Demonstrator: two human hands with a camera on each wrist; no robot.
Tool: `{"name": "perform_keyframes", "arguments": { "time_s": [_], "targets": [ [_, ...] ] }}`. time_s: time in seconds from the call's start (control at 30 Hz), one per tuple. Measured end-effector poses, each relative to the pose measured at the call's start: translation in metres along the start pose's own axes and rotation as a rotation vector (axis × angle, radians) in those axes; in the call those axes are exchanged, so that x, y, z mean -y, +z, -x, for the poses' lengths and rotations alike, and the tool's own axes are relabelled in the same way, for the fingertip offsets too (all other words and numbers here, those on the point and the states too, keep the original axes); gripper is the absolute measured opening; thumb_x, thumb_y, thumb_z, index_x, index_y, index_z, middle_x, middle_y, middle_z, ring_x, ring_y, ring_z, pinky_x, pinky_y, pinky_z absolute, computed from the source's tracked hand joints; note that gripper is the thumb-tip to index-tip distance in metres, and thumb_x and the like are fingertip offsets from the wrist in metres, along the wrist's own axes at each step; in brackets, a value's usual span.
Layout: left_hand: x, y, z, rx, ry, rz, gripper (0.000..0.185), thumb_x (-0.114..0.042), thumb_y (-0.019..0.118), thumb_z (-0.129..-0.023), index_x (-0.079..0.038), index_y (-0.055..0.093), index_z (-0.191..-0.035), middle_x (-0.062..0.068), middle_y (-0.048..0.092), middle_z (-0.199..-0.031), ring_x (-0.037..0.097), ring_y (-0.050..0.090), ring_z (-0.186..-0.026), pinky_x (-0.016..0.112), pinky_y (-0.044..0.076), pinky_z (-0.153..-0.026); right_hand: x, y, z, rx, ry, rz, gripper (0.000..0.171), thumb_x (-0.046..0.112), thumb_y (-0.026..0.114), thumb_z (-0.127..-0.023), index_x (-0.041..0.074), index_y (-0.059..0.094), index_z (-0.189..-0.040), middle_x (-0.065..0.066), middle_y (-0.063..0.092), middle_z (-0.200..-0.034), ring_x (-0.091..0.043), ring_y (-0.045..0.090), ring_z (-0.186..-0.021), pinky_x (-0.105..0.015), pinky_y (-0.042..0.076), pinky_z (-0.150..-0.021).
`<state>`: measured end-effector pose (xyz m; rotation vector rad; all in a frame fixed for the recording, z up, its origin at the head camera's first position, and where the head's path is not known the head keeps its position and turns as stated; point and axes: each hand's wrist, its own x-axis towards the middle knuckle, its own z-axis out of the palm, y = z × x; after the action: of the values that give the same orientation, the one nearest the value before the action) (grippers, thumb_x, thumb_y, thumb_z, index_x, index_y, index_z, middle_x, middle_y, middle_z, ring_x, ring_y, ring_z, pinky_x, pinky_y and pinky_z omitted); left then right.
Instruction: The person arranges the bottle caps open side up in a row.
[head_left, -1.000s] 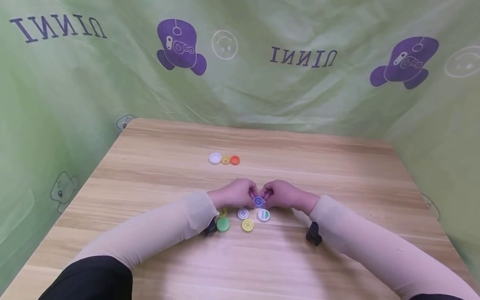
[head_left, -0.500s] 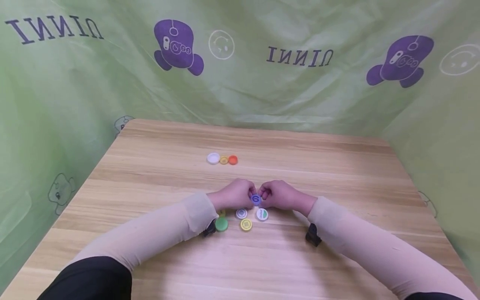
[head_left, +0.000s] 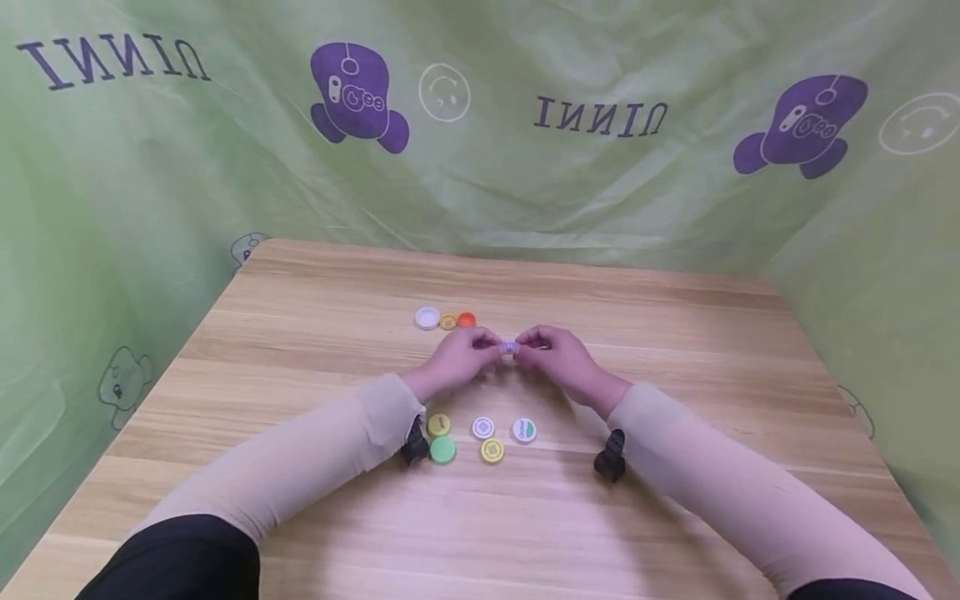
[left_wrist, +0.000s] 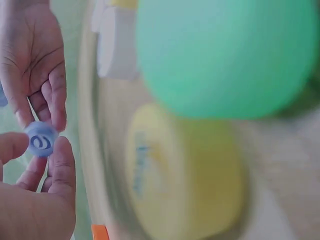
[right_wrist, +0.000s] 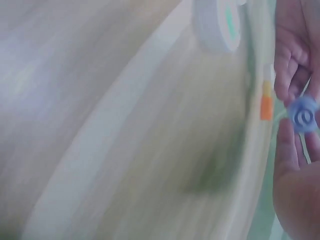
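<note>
Between my two hands is a small blue bottle cap (head_left: 508, 347) with a ring-like mark on its face. The fingertips of my left hand (head_left: 453, 360) pinch one side of it, and those of my right hand (head_left: 564, 362) pinch the other. In the head view the cap shows mostly edge-on; its marked face (left_wrist: 41, 142) turns toward the left wrist camera. Just beyond my left hand lies a row of caps: white (head_left: 427, 317), yellow (head_left: 448, 322) and orange (head_left: 467, 320).
Nearer on the wooden table (head_left: 510, 533) lie several more caps: a yellow one (head_left: 438, 425), a green one (head_left: 442, 450), a white one with a grey pattern (head_left: 483, 428), a patterned yellow one (head_left: 492, 451) and a white-and-green one (head_left: 524, 430). Green cloth (head_left: 480, 192) hangs behind.
Both hands have carried the blue cap away from my body, toward the back row. The cap has tipped from face-up to edge-on, and the nearer yellow cap is uncovered.
</note>
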<state>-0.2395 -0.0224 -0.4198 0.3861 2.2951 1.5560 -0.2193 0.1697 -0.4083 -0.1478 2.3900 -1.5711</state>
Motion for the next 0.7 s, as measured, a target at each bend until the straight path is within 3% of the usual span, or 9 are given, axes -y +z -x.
{"name": "perform_keyframes", "arguments": {
  "time_s": [0.13,0.23,0.4,0.7],
  "targets": [
    [-0.005,-0.005,-0.006,-0.073,-0.046,0.186,0.020,-0.008,0.061,-0.094,0.001,0.062,-0.112,0.013,0.065,-0.103,0.025,0.066,-0.091,0.033,0.056,-0.081,0.011,0.006,-0.008,-0.083,0.006,-0.062,0.024,0.014,0.064,-0.092,-0.001,0.061,-0.110,-0.014,0.065,-0.105,-0.029,0.063,-0.096,-0.039,0.053,-0.088],
    [-0.007,-0.007,-0.009,-0.119,-0.061,0.261,0.017,-0.003,0.060,-0.093,0.001,0.061,-0.109,0.015,0.064,-0.103,0.026,0.065,-0.094,0.035,0.056,-0.083,0.013,0.009,-0.014,-0.113,0.018,-0.104,0.023,0.014,0.063,-0.093,-0.001,0.060,-0.110,-0.015,0.065,-0.103,-0.030,0.063,-0.097,-0.040,0.053,-0.089],
    [-0.007,-0.008,-0.010,-0.176,-0.087,0.314,0.021,-0.002,0.059,-0.093,0.000,0.060,-0.114,0.014,0.063,-0.107,0.029,0.064,-0.097,0.035,0.056,-0.083,0.014,0.016,-0.023,-0.135,0.029,-0.215,0.023,0.007,0.061,-0.093,-0.003,0.056,-0.114,-0.018,0.063,-0.106,-0.029,0.063,-0.097,-0.041,0.052,-0.091],
    [-0.018,-0.011,-0.011,-0.200,-0.173,0.410,0.036,-0.018,0.045,-0.102,0.002,0.052,-0.132,0.016,0.058,-0.123,0.029,0.059,-0.110,0.037,0.051,-0.094,0.021,0.019,-0.035,-0.169,0.069,-0.231,0.032,0.008,0.050,-0.099,-0.005,0.054,-0.128,-0.019,0.059,-0.117,-0.031,0.062,-0.102,-0.037,0.053,-0.090]
  ]
}}
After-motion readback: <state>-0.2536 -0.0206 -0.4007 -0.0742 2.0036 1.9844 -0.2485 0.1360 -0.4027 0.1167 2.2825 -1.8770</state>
